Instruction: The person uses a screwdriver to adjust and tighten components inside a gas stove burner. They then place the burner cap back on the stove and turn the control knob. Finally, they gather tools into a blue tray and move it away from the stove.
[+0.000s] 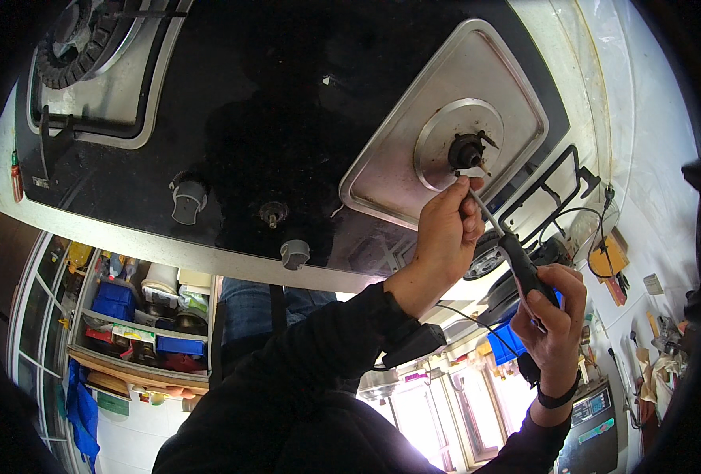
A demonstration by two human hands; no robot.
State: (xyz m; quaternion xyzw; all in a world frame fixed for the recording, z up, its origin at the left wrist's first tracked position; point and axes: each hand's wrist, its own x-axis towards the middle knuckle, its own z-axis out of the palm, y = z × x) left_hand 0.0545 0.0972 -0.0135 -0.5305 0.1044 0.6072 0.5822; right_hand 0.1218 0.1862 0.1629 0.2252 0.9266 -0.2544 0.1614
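At the lower right of the black glass hob [271, 118], a screwdriver [524, 268] slants up toward the burner base [466, 154] on a square steel tray [382, 174]. My right hand [546, 328] grips its black and grey handle. My left hand [449, 233] has its fingers closed around the upper shaft, just below the burner; the tip is hidden by the fingertips. Two grey knobs [188, 201] and a bare knob stem [273, 215] line the hob's front.
A black pan support [548, 193] lies right of the tray. Another burner [86, 43] is at upper left, with a red-handled screwdriver [16, 175] on the left edge. An open drawer [143, 306] holds blue bins. Cluttered tools and a wall [650, 197] are at right.
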